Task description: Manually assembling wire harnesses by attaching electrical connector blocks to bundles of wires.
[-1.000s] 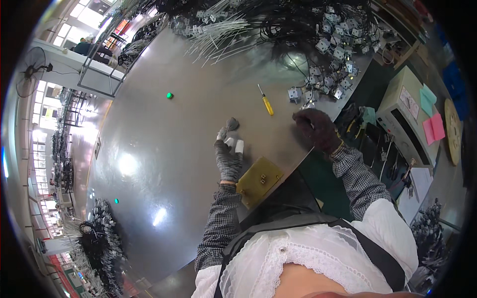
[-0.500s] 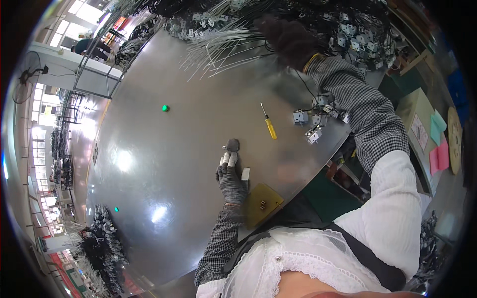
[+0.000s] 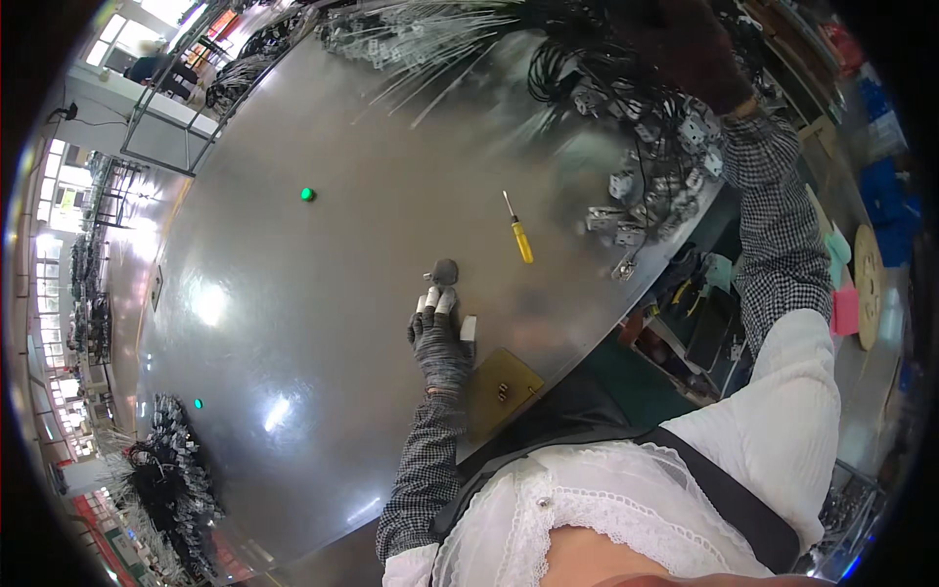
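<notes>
A small white block (image 3: pixel 468 327) is held against the steel table (image 3: pixel 323 284) by the gloved left hand (image 3: pixel 440 342), its fingers closed loosely around it, just short of a grey round piece (image 3: pixel 445 271). The yellow-handled screwdriver (image 3: pixel 518 235) is seen lying a little beyond and to the right of that hand. The dark-gloved right hand (image 3: pixel 685 44) is stretched far past the screwdriver into the heap of black cables (image 3: pixel 577 59); whether anything is gripped there cannot be told. Metal brackets (image 3: pixel 636 196) are scattered right of the screwdriver
</notes>
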`<state>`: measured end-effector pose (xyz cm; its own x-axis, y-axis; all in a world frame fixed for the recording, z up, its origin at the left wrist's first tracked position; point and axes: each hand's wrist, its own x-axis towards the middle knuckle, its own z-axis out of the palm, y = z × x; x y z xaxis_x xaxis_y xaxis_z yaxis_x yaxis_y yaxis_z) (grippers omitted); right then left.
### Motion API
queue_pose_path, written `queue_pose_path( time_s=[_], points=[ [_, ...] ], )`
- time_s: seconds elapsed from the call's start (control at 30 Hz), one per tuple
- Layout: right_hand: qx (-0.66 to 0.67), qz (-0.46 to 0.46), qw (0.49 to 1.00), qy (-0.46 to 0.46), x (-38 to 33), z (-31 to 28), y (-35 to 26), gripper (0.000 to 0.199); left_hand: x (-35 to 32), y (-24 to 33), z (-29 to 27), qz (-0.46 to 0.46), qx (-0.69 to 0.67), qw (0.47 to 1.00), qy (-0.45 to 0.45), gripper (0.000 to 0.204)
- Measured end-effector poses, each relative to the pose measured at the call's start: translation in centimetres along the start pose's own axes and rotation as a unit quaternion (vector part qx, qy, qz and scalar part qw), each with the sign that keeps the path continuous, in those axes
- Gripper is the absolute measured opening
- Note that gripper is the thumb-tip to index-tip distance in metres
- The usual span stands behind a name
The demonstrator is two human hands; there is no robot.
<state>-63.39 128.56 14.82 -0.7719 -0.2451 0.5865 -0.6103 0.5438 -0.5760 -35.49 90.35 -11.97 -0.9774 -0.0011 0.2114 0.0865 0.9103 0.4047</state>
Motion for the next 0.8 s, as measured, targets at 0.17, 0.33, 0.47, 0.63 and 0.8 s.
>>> queue_pose_path(
  time_s=[0.17,0.33,0.47,0.63,0.8],
  points=[
    [0.191,0.066,0.978,0.044,-2.1,-0.8,-7.4,0.009,0.2,0.5,-0.5,0.007,-0.002,1.0,0.002,0.059],
    [0.181,0.064,0.981,0.026,-2.5,0.7,-4.8,0.013,4.6,0.5,1.6,-0.059,-0.271,0.961,-0.017,0.063],
    [0.095,0.148,0.984,-0.003,-3.3,2.0,-5.6,0.028,13.1,11.1,-2.0,0.1,-0.296,0.95,0.008,0.06],
    [0.109,0.03,0.993,-0.034,-3.7,5.6,-7.3,0.05,26.8,9.9,5.3,0.082,-0.638,0.754,-0.131,0.06],
    [0.278,0.049,0.952,0.119,-9.4,2.3,-2.7,0.063,28.0,17.8,0.4,-0.028,-0.772,0.589,-0.237,0.066]
  ],
)
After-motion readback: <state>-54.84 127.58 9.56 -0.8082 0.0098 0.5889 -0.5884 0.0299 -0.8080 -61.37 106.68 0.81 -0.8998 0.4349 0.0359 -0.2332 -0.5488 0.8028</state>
